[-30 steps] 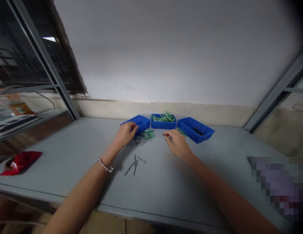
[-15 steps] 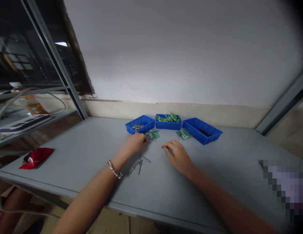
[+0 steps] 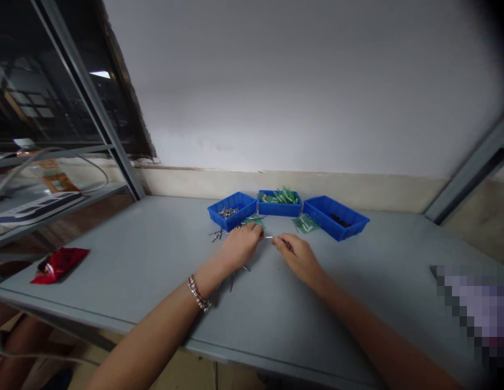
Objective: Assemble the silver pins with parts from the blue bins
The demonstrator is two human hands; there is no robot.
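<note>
My left hand (image 3: 244, 242), with a beaded bracelet at the wrist, is closed on a thin metal pin (image 3: 268, 236) that sticks out to the right from its fingertips. The pin's far end meets the pinched fingers of my right hand (image 3: 299, 255). What the right fingers hold is too small to make out. Around and under my left hand lie several loose metal pins (image 3: 217, 235), partly hidden by it. Just behind it shows a green flat packet (image 3: 255, 221). Another green packet (image 3: 306, 223) lies behind my right hand.
Three blue bins stand along the wall: one with metal pins (image 3: 213, 214), one with green packets (image 3: 279, 209), one with small dark parts (image 3: 344, 234). A red wrapper (image 3: 65, 264) lies at the table's left. Shelving with a bottle (image 3: 54, 176) stands beyond it; a blurred-out object (image 3: 475, 309) lies right.
My left hand has moved right from the pins beside the left bin, bringing a metal pin to my right hand. My right hand has stayed nearly in place.
</note>
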